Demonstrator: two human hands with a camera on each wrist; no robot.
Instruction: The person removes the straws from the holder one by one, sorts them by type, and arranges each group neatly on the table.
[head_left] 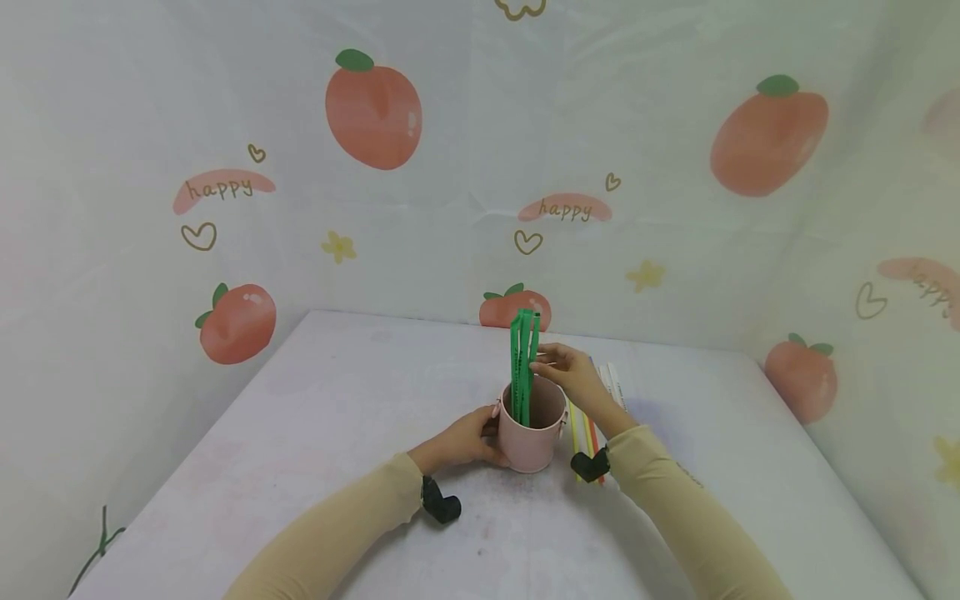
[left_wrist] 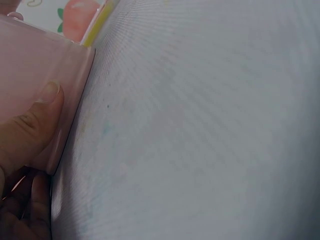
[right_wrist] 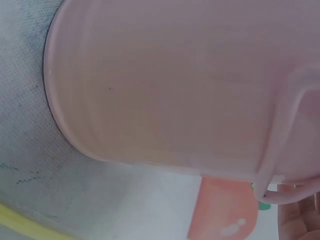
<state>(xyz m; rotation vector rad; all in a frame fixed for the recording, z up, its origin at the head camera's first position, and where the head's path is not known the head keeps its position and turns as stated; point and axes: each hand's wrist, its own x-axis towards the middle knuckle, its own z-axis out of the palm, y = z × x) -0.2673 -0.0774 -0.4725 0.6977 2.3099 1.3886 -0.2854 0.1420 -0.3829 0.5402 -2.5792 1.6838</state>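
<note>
A pink bucket (head_left: 527, 450) with small side handles stands upright on the table. My left hand (head_left: 467, 437) grips it low on its left side; in the left wrist view the thumb (left_wrist: 42, 107) lies along the pink wall and other fingers are near the base. Several long, thin green sticks (head_left: 522, 367) with dark printing stand in the bucket, rising well above its rim. At their right, the thumb and fingers of my right hand (head_left: 570, 375) pinch the rightmost green stick. The sticks' exact kind is unclear. The right wrist view is mostly filled by the bucket wall.
Yellow and red sticks (head_left: 592, 442) lie on the table right of the bucket, partly under my right forearm. White sticks (head_left: 613, 385) lie just beyond my right wrist. A fruit-patterned cloth backdrop (head_left: 442, 250) rises behind the white table (head_left: 337, 400).
</note>
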